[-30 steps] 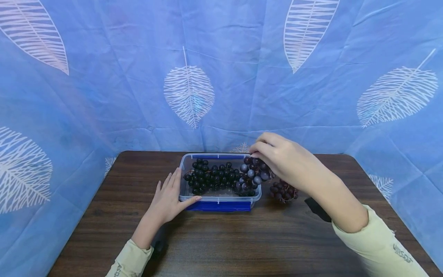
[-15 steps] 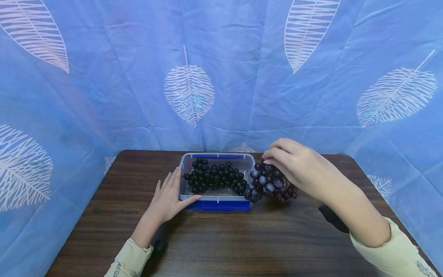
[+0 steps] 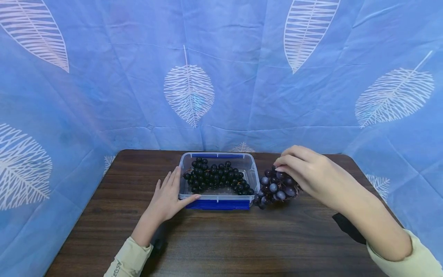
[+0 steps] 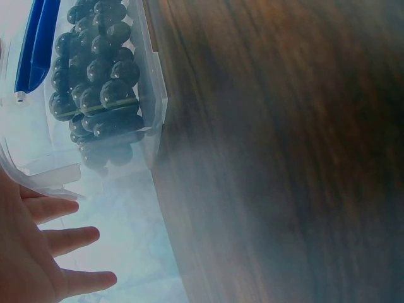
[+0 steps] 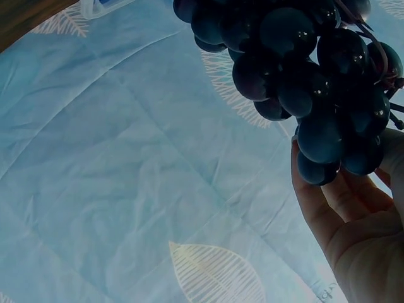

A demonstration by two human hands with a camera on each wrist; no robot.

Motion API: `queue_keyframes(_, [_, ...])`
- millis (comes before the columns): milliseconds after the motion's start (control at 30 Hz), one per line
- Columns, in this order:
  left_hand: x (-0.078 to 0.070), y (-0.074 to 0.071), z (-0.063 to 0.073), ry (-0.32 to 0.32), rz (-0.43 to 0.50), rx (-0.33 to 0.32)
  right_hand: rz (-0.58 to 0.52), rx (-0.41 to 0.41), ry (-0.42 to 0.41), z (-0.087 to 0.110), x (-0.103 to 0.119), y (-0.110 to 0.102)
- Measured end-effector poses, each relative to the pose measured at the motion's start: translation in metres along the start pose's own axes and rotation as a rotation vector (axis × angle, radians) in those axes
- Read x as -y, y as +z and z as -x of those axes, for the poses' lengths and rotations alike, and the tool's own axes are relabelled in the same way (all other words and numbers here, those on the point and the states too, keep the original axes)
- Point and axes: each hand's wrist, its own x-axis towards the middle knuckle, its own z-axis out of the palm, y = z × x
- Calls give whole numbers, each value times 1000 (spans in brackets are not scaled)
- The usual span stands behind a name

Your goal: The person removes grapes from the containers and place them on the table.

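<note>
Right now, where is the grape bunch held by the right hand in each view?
Head: the bunch, right of centre, under the right hand and beside the clear box.
Left wrist: not in it.
Right wrist: the bunch, upper right.
Shared landmark: the brown table, lower centre in head, right in left wrist, top left corner in right wrist.

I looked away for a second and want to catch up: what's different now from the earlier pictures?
The right hand has carried the purple grapes rightward, from over the right end of the box to beside it, in front of where a smaller bunch showed. Nothing was let go. The left hand stays against the box; the black grapes remain inside.
</note>
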Motion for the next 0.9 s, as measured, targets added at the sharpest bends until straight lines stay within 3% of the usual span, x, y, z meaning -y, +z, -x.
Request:
queue_keyframes(433, [1, 0, 0, 6, -1, -3, -8, -9, 23, 22, 1, 7])
queue_keyframes(900, [0, 0, 0, -1, 0, -8, -14, 4, 72, 48, 0, 32])
